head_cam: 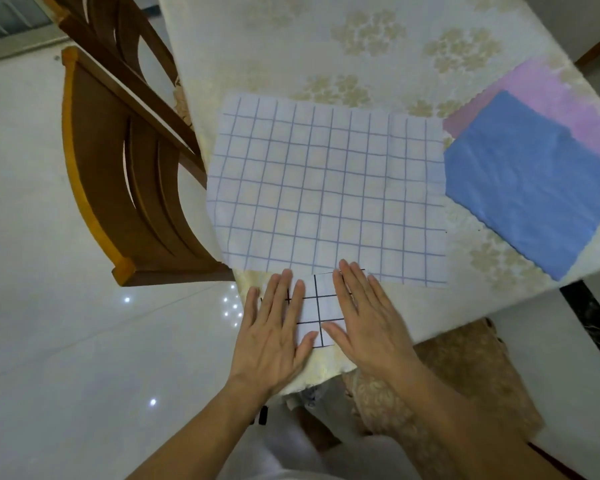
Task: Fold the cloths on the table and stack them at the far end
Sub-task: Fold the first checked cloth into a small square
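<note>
A small folded white cloth with a black grid (321, 306) lies at the near edge of the table. My left hand (274, 327) and my right hand (364, 313) both rest flat on it, fingers spread, covering most of it. Just beyond it a larger white cloth with a blue grid (326, 188) lies spread flat. To the right, a blue cloth (534, 188) lies flat, overlapping a pink cloth (555, 98) behind it.
The table wears a cream floral tablecloth (326, 46). Two wooden chairs (125, 174) stand at its left side. A cushioned seat (465, 382) sits below the near edge at right. The floor is glossy white tile.
</note>
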The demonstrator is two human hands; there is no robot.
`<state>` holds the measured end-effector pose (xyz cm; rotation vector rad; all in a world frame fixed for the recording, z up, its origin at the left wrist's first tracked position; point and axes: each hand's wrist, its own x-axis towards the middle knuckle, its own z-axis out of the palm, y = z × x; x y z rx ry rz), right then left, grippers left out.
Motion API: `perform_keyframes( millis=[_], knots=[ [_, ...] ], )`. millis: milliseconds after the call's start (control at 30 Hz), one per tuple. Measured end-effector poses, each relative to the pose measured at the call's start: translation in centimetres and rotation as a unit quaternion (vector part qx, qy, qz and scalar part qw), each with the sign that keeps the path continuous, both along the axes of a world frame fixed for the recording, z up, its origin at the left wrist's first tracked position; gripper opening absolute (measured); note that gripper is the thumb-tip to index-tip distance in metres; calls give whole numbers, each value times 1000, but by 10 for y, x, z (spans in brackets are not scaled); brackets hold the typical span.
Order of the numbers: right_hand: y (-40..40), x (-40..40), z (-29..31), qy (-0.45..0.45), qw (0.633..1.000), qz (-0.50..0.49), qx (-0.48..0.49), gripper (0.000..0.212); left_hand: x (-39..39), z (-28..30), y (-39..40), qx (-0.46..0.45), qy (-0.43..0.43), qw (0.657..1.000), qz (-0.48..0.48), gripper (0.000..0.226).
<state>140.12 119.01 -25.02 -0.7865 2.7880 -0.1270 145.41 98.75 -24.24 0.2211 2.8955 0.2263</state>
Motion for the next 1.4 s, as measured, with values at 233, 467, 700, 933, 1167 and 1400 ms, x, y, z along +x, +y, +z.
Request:
perform_keyframes(
  millis=[233,467,700,933,1167,1400],
  knots=[
    [-18,-17,-5,-14,1000,21,-13,75,-18,-10,7,24,6,1000,-7,69],
    [-17,-14,-2,-11,1000,28,-8,80,-9,-12,4,4,12,1000,15,75],
    [-13,-13,-5,-1,999,33,-15,76,-9,-16,5,12,9,1000,18,74],
    [-6,-12,-4,-9,1000,15,-4,80,-10,-16,1,24,6,998,61,77],
    [-9,-13,-4,-5,1000,7,-12,81,-11,-10,2,34,-16,997,74,77],
    [7,-6,19,55,991,-102,-69,64,-5,23,-3,131,41,958,253,56]
  ],
)
